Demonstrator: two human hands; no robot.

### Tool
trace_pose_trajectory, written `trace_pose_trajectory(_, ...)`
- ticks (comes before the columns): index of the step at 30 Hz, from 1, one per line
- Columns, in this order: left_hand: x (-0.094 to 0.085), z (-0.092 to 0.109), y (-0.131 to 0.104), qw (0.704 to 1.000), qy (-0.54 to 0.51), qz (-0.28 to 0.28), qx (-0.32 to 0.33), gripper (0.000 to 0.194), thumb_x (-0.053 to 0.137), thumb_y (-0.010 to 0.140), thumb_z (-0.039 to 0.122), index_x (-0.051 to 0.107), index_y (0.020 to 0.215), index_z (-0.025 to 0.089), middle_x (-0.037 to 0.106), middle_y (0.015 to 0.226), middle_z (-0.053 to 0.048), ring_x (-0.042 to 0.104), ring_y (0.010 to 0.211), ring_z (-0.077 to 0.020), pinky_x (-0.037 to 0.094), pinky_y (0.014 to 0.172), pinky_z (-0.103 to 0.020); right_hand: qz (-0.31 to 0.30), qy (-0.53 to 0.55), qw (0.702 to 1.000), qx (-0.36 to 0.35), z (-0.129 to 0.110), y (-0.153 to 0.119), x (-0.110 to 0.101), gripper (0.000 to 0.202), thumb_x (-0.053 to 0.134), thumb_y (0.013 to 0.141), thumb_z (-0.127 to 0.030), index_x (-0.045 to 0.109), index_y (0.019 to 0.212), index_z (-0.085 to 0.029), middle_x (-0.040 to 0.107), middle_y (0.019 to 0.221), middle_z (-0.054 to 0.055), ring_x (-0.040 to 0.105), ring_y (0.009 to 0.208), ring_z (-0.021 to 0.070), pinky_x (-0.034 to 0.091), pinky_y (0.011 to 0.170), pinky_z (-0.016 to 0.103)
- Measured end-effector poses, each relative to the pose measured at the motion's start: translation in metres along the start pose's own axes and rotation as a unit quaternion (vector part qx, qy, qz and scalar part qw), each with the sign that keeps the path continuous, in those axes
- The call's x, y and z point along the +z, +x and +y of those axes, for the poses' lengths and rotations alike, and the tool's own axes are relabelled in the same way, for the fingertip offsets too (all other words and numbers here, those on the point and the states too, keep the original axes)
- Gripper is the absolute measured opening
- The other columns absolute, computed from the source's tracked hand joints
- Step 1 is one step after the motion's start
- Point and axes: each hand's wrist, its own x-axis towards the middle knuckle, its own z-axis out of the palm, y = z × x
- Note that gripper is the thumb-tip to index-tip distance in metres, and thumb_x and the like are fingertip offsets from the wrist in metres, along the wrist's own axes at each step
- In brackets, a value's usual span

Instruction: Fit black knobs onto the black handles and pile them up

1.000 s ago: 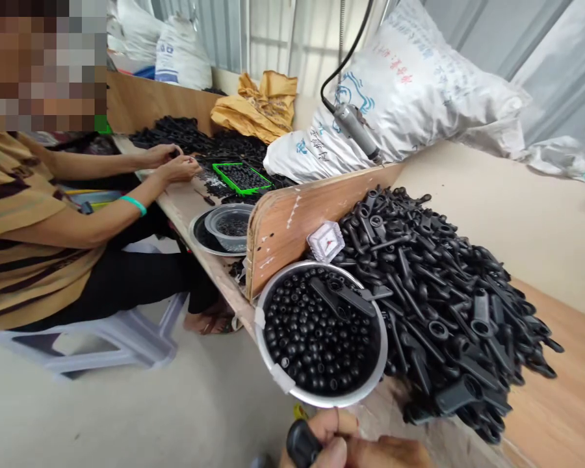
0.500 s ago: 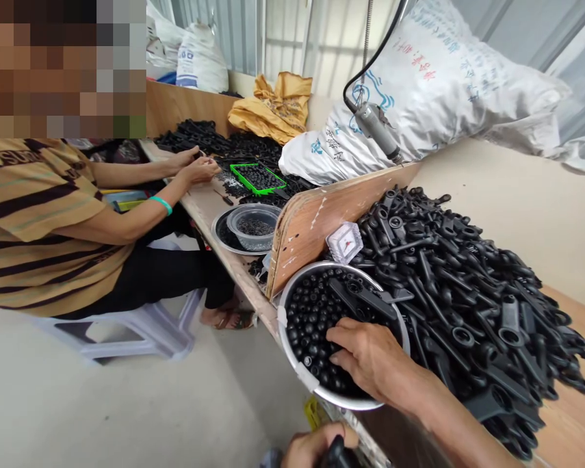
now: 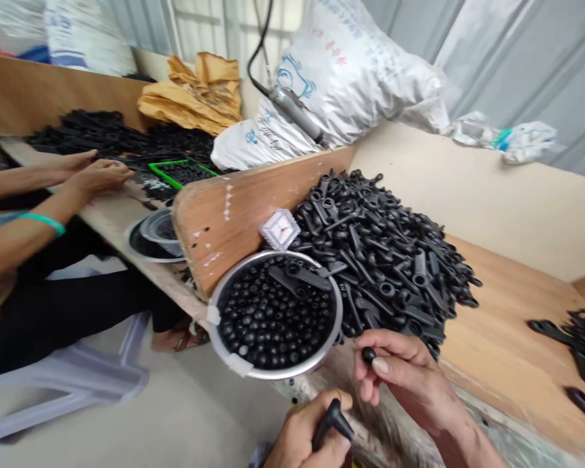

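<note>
Fingers of right hand (image 3: 403, 374) pinch small round black bead (image 3: 368, 355), lower right of centre; left hand (image 3: 312, 432) grips black plastic handle-shaped part (image 3: 332, 422), bottom centre, below silver-rimmed round bowl (image 3: 336, 323).

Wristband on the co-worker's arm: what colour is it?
The wristband is turquoise green; the head view, the only one, shows it at left.

Bright, even, diffuse light fills the view, its source unseen. The white sack (image 3: 365, 71) at 1 o'clock glows palest, its lettering smeared. Small glints dot the black balls (image 3: 273, 318) at 6 o'clock. Shadows on the floor (image 3: 190, 416) at 7 o'clock are soft; wide-angle stretch pulls the stool (image 3: 92, 383) at 8 o'clock.
</note>
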Motion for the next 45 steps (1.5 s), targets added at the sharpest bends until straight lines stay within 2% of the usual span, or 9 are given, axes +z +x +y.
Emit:
trace_pose_trajectory(3,0.018,0.018,0.013,0.998,0.032,-0.011,0.047,0.021,0.04,0.081,0.033,0.049,0.069,0.018,0.043,0.058,0.003,0.04,0.056,-0.0109,0.032,0.055,-0.021,0.042,0.057,0.998,-0.008,0.007,-0.027,-0.017,0.019,0.069,0.071,-0.028,0.067,0.084,-0.015,0.067,0.063,0.005,0.061,0.047,0.0117,0.046,0.041,0.017)
trace_pose_trajectory(6,0.038,0.028,0.027,0.996,0.08,-0.033,0.036,0.016,0.037,0.08,0.025,0.05,0.073,0.019,0.051,0.062,0.002,0.045,0.06,-0.0121,0.034,0.059,-0.022,0.084,0.102,0.991,-0.023,0.017,-0.051,-0.029,0.02,0.071,0.07,-0.03,0.065,0.082,-0.015,0.066,0.059,0.004,0.059,0.041,0.0111,0.045,0.037,0.016)
trace_pose_trajectory(14,0.098,0.023,0.048,0.968,0.246,-0.052,0.026,0.017,0.034,0.079,0.025,0.049,0.075,0.02,0.058,0.068,-0.002,0.053,0.067,-0.0168,0.039,0.065,-0.026,0.191,0.211,0.952,-0.111,0.037,-0.096,-0.054,0.02,0.075,0.065,-0.029,0.066,0.073,-0.013,0.064,0.051,0.003,0.055,0.035,0.0084,0.041,0.034,0.012)
trace_pose_trajectory(20,0.128,0.024,0.058,0.949,0.303,-0.07,0.046,0.022,0.034,0.079,0.025,0.054,0.086,0.018,0.063,0.073,-0.003,0.058,0.07,-0.0171,0.042,0.066,-0.027,0.231,0.256,0.926,-0.154,0.041,-0.116,-0.071,0.02,0.075,0.064,-0.027,0.067,0.077,-0.014,0.064,0.052,0.003,0.055,0.035,0.0092,0.043,0.033,0.014)
trace_pose_trajectory(28,0.147,0.016,0.065,0.917,0.385,-0.06,0.081,0.027,0.034,0.081,0.022,0.056,0.097,0.018,0.067,0.079,-0.005,0.063,0.076,-0.0205,0.046,0.067,-0.03,0.239,0.304,0.906,-0.173,0.045,-0.127,-0.081,0.017,0.073,0.066,-0.027,0.069,0.075,-0.013,0.063,0.049,0.002,0.054,0.033,0.0085,0.042,0.031,0.013)
trace_pose_trajectory(35,0.155,0.008,0.064,0.86,0.495,-0.071,0.099,0.037,0.031,0.082,0.021,0.05,0.112,0.014,0.069,0.092,-0.012,0.065,0.085,-0.0235,0.05,0.073,-0.032,0.285,0.31,0.889,-0.18,0.05,-0.131,-0.083,0.017,0.075,0.063,-0.028,0.07,0.071,-0.013,0.061,0.046,0.001,0.05,0.03,0.0079,0.039,0.028,0.013)
trace_pose_trajectory(40,0.162,0.008,0.066,0.842,0.526,-0.088,0.078,0.037,0.03,0.086,0.028,0.049,0.113,0.011,0.069,0.086,-0.013,0.066,0.08,-0.0253,0.05,0.069,-0.032,0.332,0.292,0.874,-0.202,0.053,-0.128,-0.08,0.019,0.074,0.064,-0.03,0.069,0.073,-0.014,0.059,0.044,-0.001,0.047,0.028,0.0073,0.036,0.027,0.014)
trace_pose_trajectory(43,0.161,0.011,0.073,0.799,0.585,-0.123,0.061,0.033,0.032,0.086,0.021,0.049,0.113,0.012,0.069,0.084,-0.012,0.066,0.081,-0.0251,0.05,0.07,-0.033,0.338,0.234,0.899,-0.153,0.054,-0.13,-0.09,0.023,0.071,0.066,-0.036,0.066,0.067,-0.014,0.056,0.044,-0.002,0.045,0.029,0.0062,0.034,0.028,0.014)
trace_pose_trajectory(45,0.161,0.012,0.081,0.756,0.636,-0.138,0.073,0.037,0.037,0.082,0.015,0.045,0.118,0.013,0.068,0.089,-0.012,0.065,0.082,-0.0253,0.049,0.071,-0.034,0.335,0.116,0.931,-0.087,0.049,-0.138,-0.104,0.031,0.067,0.069,-0.042,0.063,0.06,-0.012,0.055,0.045,-0.001,0.046,0.032,0.0065,0.035,0.032,0.015)
